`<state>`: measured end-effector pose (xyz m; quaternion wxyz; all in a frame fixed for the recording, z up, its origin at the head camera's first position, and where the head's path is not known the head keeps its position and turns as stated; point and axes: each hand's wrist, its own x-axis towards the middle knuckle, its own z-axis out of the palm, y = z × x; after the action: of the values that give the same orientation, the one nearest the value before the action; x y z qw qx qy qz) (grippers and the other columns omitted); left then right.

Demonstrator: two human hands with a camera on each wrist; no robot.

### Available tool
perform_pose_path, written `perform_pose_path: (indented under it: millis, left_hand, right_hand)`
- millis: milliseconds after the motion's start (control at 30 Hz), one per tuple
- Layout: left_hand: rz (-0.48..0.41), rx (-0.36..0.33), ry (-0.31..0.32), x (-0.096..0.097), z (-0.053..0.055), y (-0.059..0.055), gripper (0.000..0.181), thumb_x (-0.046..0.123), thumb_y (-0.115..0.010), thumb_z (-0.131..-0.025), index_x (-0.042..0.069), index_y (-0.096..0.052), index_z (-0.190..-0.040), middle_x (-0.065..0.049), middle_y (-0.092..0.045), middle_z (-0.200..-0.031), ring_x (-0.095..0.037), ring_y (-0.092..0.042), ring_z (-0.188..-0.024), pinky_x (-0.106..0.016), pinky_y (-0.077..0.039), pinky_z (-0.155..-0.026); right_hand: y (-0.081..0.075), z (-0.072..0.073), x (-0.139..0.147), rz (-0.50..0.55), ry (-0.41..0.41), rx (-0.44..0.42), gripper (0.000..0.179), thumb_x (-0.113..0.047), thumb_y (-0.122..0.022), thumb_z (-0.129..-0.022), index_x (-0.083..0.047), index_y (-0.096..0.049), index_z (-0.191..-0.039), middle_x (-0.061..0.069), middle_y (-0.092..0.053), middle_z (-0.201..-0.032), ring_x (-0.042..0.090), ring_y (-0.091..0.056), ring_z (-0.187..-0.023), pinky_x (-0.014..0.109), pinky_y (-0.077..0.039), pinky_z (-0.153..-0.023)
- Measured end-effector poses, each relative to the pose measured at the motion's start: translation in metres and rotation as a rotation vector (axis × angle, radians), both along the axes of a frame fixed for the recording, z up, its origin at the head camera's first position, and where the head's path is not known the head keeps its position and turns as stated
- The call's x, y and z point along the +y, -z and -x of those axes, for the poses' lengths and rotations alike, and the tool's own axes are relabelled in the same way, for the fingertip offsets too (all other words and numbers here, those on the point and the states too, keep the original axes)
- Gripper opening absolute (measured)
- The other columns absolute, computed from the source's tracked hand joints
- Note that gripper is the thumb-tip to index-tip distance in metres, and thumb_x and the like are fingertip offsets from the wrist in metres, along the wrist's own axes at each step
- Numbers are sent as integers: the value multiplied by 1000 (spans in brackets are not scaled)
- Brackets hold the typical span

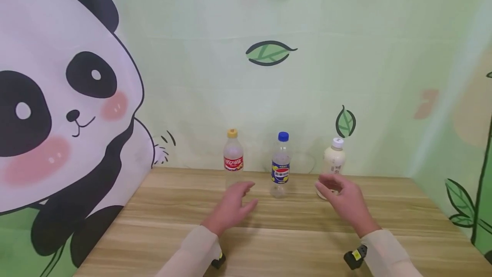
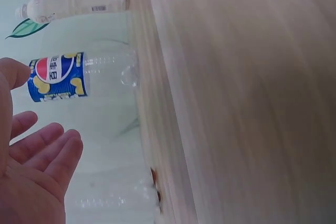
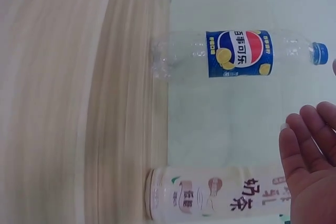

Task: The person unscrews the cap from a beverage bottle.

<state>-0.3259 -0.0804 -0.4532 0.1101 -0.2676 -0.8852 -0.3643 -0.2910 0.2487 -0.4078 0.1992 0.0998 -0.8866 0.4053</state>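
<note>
Three bottles stand upright in a row at the back of the wooden table. On the left is a clear bottle [image 1: 233, 163] with a yellow cap and red label. A clear Pepsi bottle [image 1: 280, 172] with a blue cap and blue label [image 3: 240, 53] stands in the middle. The cream-coloured milk tea bottle [image 1: 334, 157] with a white cap is on the right. My left hand [image 1: 232, 206] hovers in front of the yellow-capped bottle, fingers relaxed, holding nothing. In front of the milk tea bottle my right hand [image 1: 346, 200] is raised, fingers loosely bent and holding nothing, partly hiding it.
The wooden table [image 1: 284, 243] runs up to a pale green backdrop [image 1: 192, 76] printed with leaves and a large panda [image 1: 88, 97]. A small black device [image 1: 355, 256] is strapped at the right wrist, another [image 1: 219, 260] at the left.
</note>
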Motion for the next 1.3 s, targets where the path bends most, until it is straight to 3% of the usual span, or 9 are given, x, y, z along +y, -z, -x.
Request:
perform_pose_path:
  millis: [167,267,500,733,900,1100,1300]
  left_hand:
    - [-85,-62,-7,17,3,1,51,23,-65,-100,2,-50,-144,-21,-59,-138,-33,-61,-125,-46,-53,-105]
    - [-116,-83,-21,25,4,3,51,22,-65,-100,2,-50,-144,-19,-58,-138,-32,-60,-125,-46,-52,-106]
    - [-131,-101,-52,39,2,9,54,25,-64,-100,3,-48,-147,-17,-56,-144,-34,-57,-131,-49,-49,-109]
    - [-86,-139,-61,49,6,6,57,27,-63,-101,7,-45,-150,-14,-52,-149,-30,-53,-136,-49,-45,-114]
    - [-87,-121,-72,56,14,4,59,26,-65,-99,7,-43,-151,-14,-51,-151,-31,-51,-138,-49,-43,-116]
    - [-99,-67,-95,65,23,10,67,30,-67,-98,6,-38,-153,-15,-46,-155,-32,-48,-142,-49,-39,-119]
    - [-124,-122,-92,68,29,12,92,44,-73,-92,9,-23,-161,-15,-33,-165,-34,-37,-150,-51,-33,-123]
  right_hand:
    - [2,5,-5,34,-12,-20,44,-40,-70,-97,-8,-67,-127,12,-73,-124,28,-70,-112,36,-60,-93]
    - [2,8,-8,54,-19,-25,46,-42,-70,-97,-8,-67,-128,12,-72,-126,28,-70,-114,37,-59,-94]
    - [-1,13,-17,97,-23,-59,55,-50,-68,-96,-9,-64,-133,11,-69,-133,30,-66,-122,51,-54,-103]
    - [-8,23,-26,112,-54,-30,54,-46,-70,-96,-7,-65,-132,12,-69,-133,31,-66,-121,51,-55,-102]
    - [-11,32,-30,130,-67,-27,58,-48,-70,-95,-5,-63,-134,13,-67,-137,33,-65,-124,50,-53,-105]
    - [-17,44,-35,193,-107,-23,60,-46,-72,-94,-5,-61,-137,14,-64,-141,36,-61,-131,49,-50,-108]
    - [-21,54,-41,215,-112,-35,66,-50,-72,-93,-6,-58,-140,13,-60,-146,35,-58,-134,48,-51,-108]
